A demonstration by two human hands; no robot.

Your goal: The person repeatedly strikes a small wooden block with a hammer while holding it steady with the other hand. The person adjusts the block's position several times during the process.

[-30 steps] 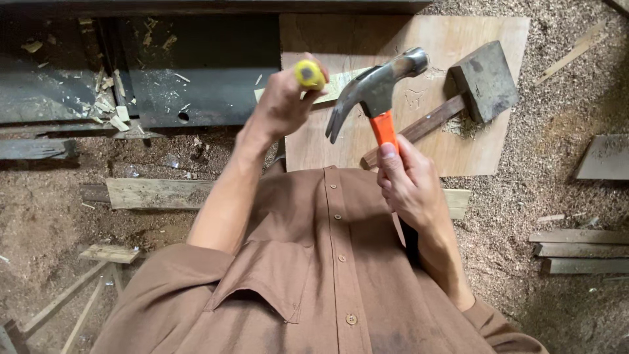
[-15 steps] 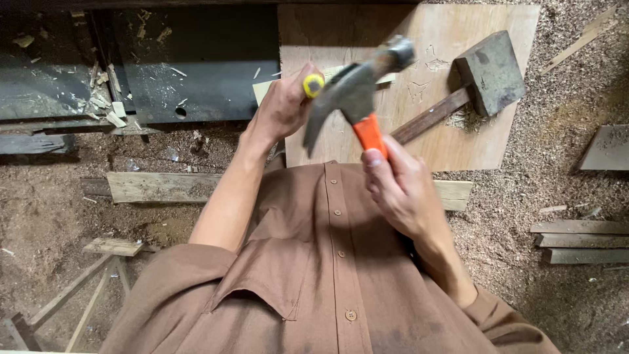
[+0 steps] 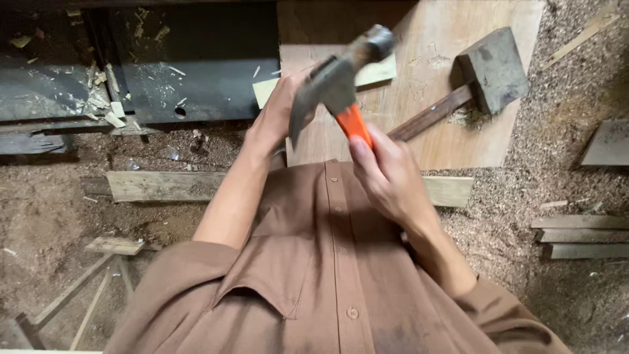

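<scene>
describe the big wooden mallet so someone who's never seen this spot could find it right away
Start at the plywood sheet lying on the sawdust floor. On its right part lies the wooden mallet, apart from both hands. Its blocky grey head and dark wooden handle distinguish it from the orange-handled claw hammer.

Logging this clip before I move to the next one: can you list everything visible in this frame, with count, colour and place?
claw hammer: one, grey steel head, orange handle, raised at centre, gripped by the right hand
mallet: one, dark wood, lying on the board at upper right
plywood board: one, light tan, on the ground at top centre
wooden plank: one, pale, on the ground at left
wood strips: a few, grey-brown, stacked at right
sawdust: covering the ground, brown
shirt: one, brown, buttoned, bottom centre
left hand: closed, partly behind the hammer head; contents hidden
right hand: closed on the hammer handle
</scene>
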